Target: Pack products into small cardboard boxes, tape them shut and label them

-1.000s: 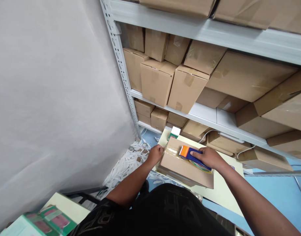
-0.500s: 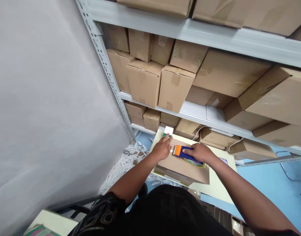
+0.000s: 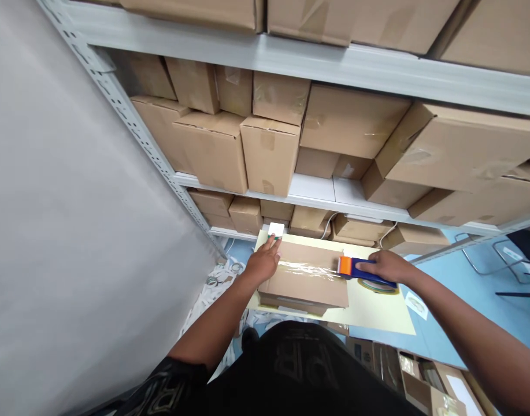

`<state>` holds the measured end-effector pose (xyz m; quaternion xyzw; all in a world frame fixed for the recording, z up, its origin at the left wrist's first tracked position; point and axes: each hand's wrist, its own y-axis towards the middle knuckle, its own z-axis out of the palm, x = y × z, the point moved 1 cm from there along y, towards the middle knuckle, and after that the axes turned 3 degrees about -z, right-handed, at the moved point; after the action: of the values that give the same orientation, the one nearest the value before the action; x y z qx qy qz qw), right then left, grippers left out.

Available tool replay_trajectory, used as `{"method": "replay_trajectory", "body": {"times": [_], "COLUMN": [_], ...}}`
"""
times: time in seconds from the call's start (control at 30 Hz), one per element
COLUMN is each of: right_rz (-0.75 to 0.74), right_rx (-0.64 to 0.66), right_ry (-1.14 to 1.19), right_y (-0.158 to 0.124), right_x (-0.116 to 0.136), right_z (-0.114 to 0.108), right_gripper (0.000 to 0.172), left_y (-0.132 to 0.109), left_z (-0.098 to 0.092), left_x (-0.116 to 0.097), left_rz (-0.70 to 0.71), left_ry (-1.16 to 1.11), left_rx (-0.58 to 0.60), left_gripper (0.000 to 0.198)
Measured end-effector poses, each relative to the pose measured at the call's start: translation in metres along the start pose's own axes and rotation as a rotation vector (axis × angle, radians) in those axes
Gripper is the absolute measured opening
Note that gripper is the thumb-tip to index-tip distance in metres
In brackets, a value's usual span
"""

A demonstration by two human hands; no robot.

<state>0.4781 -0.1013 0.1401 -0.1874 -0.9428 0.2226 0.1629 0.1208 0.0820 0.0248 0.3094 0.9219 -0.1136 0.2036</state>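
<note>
A closed cardboard box (image 3: 303,289) lies on a pale yellow tabletop (image 3: 377,315). Clear packing tape (image 3: 308,270) runs along its top, from near my left hand to the box's right edge. My left hand (image 3: 265,261) rests on the box's left end with its fingers stretched out. Just past its fingertips is a small white and green item (image 3: 275,230). In my right hand (image 3: 388,267) is a blue and orange tape dispenser (image 3: 364,271), its orange head at the box's right edge. The tape roll hangs below the blue handle.
Metal shelves (image 3: 265,55) packed with cardboard boxes (image 3: 271,153) rise in front of the table. A grey wall (image 3: 74,231) stands on the left. Paper strips (image 3: 199,306) litter the floor there. More boxes (image 3: 414,381) sit low at the right, near a metal-framed chair (image 3: 499,254).
My right hand has drawn the tape dispenser rightward across the box, leaving a strip of clear tape behind it. My left hand stays on the box's left end. The view has shifted right.
</note>
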Motion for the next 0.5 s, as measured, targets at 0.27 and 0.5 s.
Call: {"method": "replay_trajectory", "body": {"times": [0.27,0.5], "right_rz": [0.146,0.146], "right_rx": [0.052,0.167], "right_ry": [0.175,0.486], "right_y": [-0.009,0.046], "right_x": [-0.101,-0.072], "right_z": [0.027,0.096], "right_gripper": [0.063,0.062], "left_y": [0.006,0.007], "left_z": [0.009,0.007], "left_x": [-0.003,0.000], "left_rz": [0.019,0.019], "left_ry": [-0.117,-0.118], "left_rx": [-0.062,-0.045], "left_gripper": [0.054,0.055]}}
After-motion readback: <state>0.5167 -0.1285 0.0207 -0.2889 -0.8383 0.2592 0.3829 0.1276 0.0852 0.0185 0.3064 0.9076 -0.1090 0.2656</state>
